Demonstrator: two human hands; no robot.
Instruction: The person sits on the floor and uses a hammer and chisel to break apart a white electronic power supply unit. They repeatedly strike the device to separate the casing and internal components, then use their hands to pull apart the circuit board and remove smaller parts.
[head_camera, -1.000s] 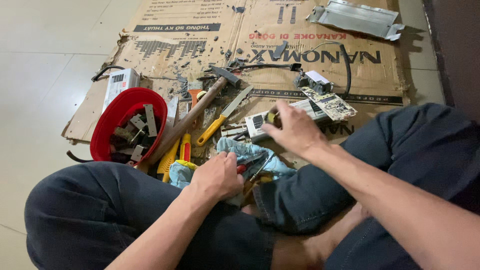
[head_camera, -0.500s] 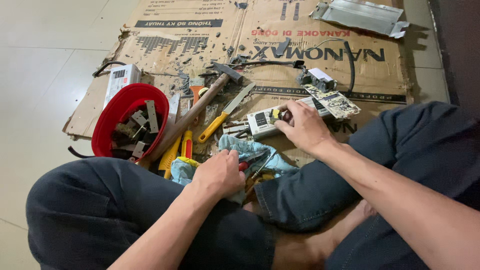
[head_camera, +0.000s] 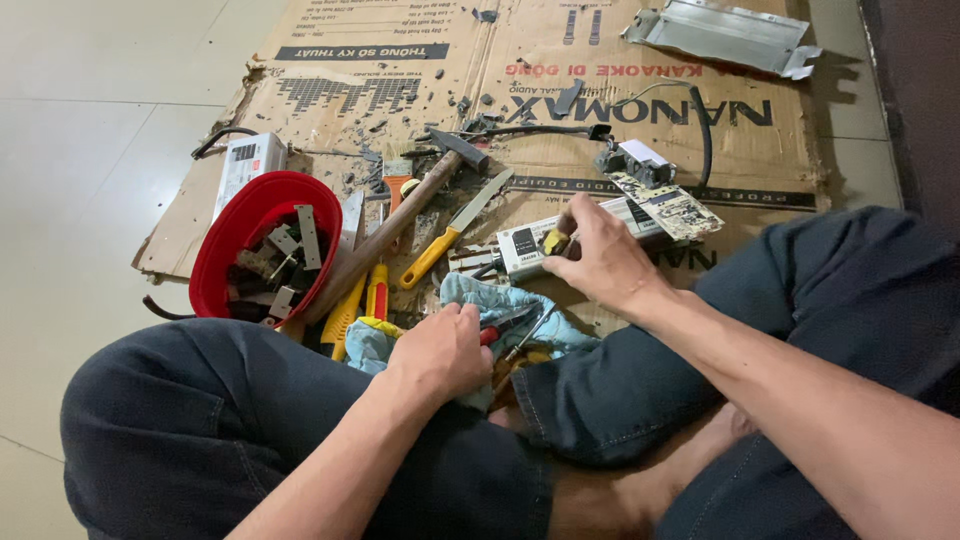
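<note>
Seated cross-legged on a flattened cardboard sheet (head_camera: 560, 60) spread over a tiled floor (head_camera: 90, 120). Right hand (head_camera: 600, 262) placed on a long white rectangular electronic unit (head_camera: 530, 245) lying near the middle of the cardboard, just in front of the right knee; fingers curled together around a small yellow-handled tool (head_camera: 555, 240), its tip pressed against the top face of the unit. Left hand (head_camera: 445, 350) lowered onto a crumpled light-blue cloth (head_camera: 500, 300) between the knees, fingers bent and bunched into the fabric; cannot tell whether anything is clamped beneath them. Red-handled tool (head_camera: 495, 332) partly buried in the cloth, just beside the left hand. Bare circuit board (head_camera: 668, 202) touching the far right end of the white unit, with a small grey-and-white connector block (head_camera: 635, 160) just beyond it. Wooden-handled hammer (head_camera: 400, 225) laid diagonally left of the unit, head pointing away. Yellow-handled saw knife (head_camera: 455, 232) parallel to the hammer, between it and the unit. Red bowl (head_camera: 225, 240) at the left edge of the cardboard, holding loose metal parts. White boxed device (head_camera: 245, 165) behind the bowl. Bent sheet-metal cover (head_camera: 725, 35) at the far right corner, well apart from both hands.
</note>
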